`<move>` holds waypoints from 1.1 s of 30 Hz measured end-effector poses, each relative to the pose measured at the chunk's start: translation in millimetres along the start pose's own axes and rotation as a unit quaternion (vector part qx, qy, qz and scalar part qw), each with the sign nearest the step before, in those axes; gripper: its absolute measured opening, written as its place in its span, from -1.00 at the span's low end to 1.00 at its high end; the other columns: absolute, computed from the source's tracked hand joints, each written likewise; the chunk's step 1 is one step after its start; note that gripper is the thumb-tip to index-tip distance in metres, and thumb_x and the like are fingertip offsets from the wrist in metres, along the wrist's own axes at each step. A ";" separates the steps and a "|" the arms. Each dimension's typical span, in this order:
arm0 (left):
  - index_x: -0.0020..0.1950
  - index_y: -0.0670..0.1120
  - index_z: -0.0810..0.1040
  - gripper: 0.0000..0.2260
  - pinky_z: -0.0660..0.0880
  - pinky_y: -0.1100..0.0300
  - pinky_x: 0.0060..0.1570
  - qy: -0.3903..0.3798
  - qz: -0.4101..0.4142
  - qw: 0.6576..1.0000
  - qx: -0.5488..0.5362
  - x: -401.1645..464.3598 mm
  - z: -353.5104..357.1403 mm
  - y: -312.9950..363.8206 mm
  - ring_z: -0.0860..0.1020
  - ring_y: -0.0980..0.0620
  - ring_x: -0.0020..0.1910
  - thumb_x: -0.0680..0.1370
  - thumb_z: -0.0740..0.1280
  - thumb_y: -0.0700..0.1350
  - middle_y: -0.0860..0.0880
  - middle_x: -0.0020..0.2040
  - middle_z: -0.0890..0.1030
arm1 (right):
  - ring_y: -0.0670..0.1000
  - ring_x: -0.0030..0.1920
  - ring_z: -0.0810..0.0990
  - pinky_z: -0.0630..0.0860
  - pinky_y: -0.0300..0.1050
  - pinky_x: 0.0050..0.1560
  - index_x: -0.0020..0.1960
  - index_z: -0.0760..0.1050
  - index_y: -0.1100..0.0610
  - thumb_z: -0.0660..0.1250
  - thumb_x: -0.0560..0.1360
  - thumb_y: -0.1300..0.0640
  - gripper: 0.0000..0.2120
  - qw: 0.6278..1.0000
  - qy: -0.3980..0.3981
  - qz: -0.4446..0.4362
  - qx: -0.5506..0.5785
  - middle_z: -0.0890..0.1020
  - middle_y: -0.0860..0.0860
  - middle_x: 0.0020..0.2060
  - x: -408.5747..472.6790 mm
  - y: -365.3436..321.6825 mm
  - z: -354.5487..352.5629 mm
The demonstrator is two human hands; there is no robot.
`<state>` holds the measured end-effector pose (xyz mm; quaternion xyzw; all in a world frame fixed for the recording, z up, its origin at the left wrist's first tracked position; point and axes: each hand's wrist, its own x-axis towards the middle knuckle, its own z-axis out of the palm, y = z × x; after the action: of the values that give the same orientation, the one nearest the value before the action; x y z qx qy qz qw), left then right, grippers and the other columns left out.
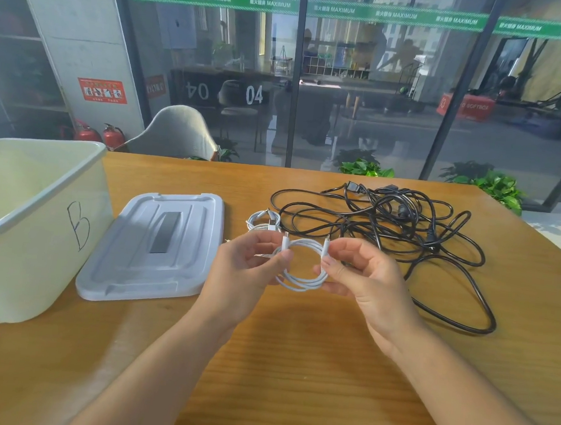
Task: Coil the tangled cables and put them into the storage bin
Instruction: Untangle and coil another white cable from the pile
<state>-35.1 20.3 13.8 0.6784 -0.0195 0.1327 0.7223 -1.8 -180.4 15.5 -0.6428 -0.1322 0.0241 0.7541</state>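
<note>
A small coil of white cable (302,280) hangs above the wooden table between both hands. My left hand (245,273) pinches its left side and my right hand (367,278) pinches its right side, with both plug ends sticking up. A second white cable (262,220) lies coiled on the table just behind. A big tangle of black cables (387,226) sprawls to the right. The pale storage bin (29,228), marked "B", stands open at the far left.
The bin's grey lid (154,246) lies flat between the bin and my hands. The wooden table (295,362) stretches toward me. Behind its far edge stand a chair (175,132), green plants (496,187) and a glass wall.
</note>
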 end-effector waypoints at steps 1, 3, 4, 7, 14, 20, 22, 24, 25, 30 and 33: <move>0.06 -0.05 0.72 -0.90 0.64 0.14 -0.13 0.006 -0.001 1.000 0.006 0.5 -1.4 -1.2 0.69 0.02 -0.13 0.56 0.52 -0.16 -0.12 -0.04 0.73 | 0.11 0.01 0.77 0.69 -0.09 -0.11 0.06 0.69 0.06 0.53 0.51 0.22 -0.84 1.000 -0.003 0.003 -0.004 0.74 0.07 0.00 0.2 1.3 0.1; 0.02 -0.01 0.74 -0.93 0.67 0.08 -0.10 0.011 -0.009 1.000 0.024 2.2 -5.5 -3.2 0.68 0.04 -0.13 0.55 0.53 -0.14 -0.05 -0.10 0.74 | 0.06 0.00 0.76 0.71 -0.06 -0.11 0.04 0.69 0.04 0.52 0.53 0.23 -0.86 1.000 -0.010 0.007 -0.021 0.75 0.03 0.00 0.5 4.5 0.7; 0.01 0.01 0.74 -0.93 0.66 0.07 -0.09 0.009 -0.013 0.999 0.041 3.2 -7.9 -3.7 0.68 0.04 -0.14 0.55 0.53 -0.13 -0.03 -0.12 0.74 | 0.04 -0.01 0.76 0.71 -0.05 -0.11 0.03 0.69 0.03 0.52 0.53 0.23 -0.86 0.999 -0.011 0.009 -0.034 0.75 0.01 -0.01 0.7 6.3 1.2; -0.03 0.05 0.73 -0.94 0.59 0.24 -0.15 0.005 0.031 0.981 0.192 7.8 -16.7 -7.4 0.65 0.14 -0.20 0.53 0.55 -0.09 0.10 -0.21 0.72 | -0.01 -0.06 0.76 0.68 -0.11 -0.16 0.03 0.68 0.02 0.54 0.51 0.23 -0.84 0.996 -0.004 0.011 -0.090 0.76 -0.01 -0.02 1.1 12.4 1.9; 0.06 0.07 0.68 -0.88 0.44 0.30 -0.19 -0.015 0.117 0.869 0.480 7.9 -25.8 -10.7 0.57 0.20 -0.18 0.54 0.49 0.01 0.32 -0.30 0.55 | -0.12 -0.04 0.70 0.68 -0.16 -0.12 0.09 0.63 -0.04 0.53 0.53 0.18 -0.79 0.969 -0.035 -0.018 -0.243 0.74 -0.10 -0.06 2.7 22.4 6.8; 0.46 0.08 0.48 -0.29 0.40 0.08 0.26 -0.129 0.091 0.805 0.572 8.4 -33.8 -10.5 0.49 0.09 0.24 0.44 0.31 0.48 0.16 0.20 0.59 | -0.33 0.30 0.48 0.40 -0.35 0.31 0.46 0.47 -0.17 0.52 0.51 -0.08 -0.45 0.897 -0.112 -0.056 -0.425 0.56 -0.32 0.28 -1.6 19.1 0.4; 0.57 0.14 0.34 -0.07 0.31 0.09 0.35 -0.160 0.069 0.785 0.594 8.5 -39.2 -10.9 0.38 0.10 0.37 0.31 0.20 0.62 0.19 0.33 0.50 | -0.32 0.41 0.32 0.22 -0.34 0.41 0.57 0.32 -0.19 0.48 0.52 -0.18 -0.33 0.864 -0.149 -0.048 -0.479 0.43 -0.34 0.39 -3.0 18.1 -1.8; 0.62 0.16 0.24 -0.03 0.24 0.09 0.39 -0.163 0.072 0.774 0.608 8.9 -42.4 -13.9 0.30 0.10 0.44 0.32 0.21 0.63 0.20 0.44 0.41 | -0.27 0.54 0.17 0.05 -0.33 0.47 0.64 0.20 -0.19 0.39 0.58 -0.21 -0.30 0.840 -0.170 -0.045 -0.513 0.32 -0.28 0.51 -3.4 18.4 -1.1; 0.62 0.16 0.24 -0.07 0.23 0.09 0.40 -0.152 0.081 0.773 0.611 8.6 -42.7 -15.5 0.29 0.10 0.45 0.35 0.23 0.60 0.20 0.46 0.40 | -0.25 0.58 0.10 -0.02 -0.32 0.50 0.65 0.15 -0.19 0.33 0.61 -0.22 -0.31 0.830 -0.174 -0.046 -0.527 0.26 -0.26 0.57 -3.3 19.1 0.9; 0.58 0.09 0.31 -0.18 0.22 0.02 0.46 -0.071 0.095 0.772 0.625 8.0 -40.7 -15.7 0.27 0.01 0.52 0.44 0.26 0.51 0.09 0.50 0.36 | -0.19 0.65 -0.05 -0.17 -0.23 0.59 0.69 -0.05 -0.17 0.09 0.70 -0.26 -0.37 0.786 -0.173 -0.057 -0.591 0.06 -0.21 0.67 6.6 28.4 16.9; 0.64 0.04 0.19 -0.16 0.09 0.03 0.52 -0.046 0.091 0.754 0.649 9.0 -41.0 -18.5 0.16 0.00 0.61 0.50 0.19 0.49 0.05 0.61 0.25 | -0.16 0.66 -0.07 -0.16 -0.14 0.64 0.70 -0.08 -0.17 0.03 0.72 -0.25 -0.38 0.776 -0.172 -0.058 -0.604 0.04 -0.18 0.68 16.7 36.1 24.1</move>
<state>-28.7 61.3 -5.6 0.9846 -0.0239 0.1475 0.0908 13.6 -147.5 -13.6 -0.9425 -0.2840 0.0058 0.1759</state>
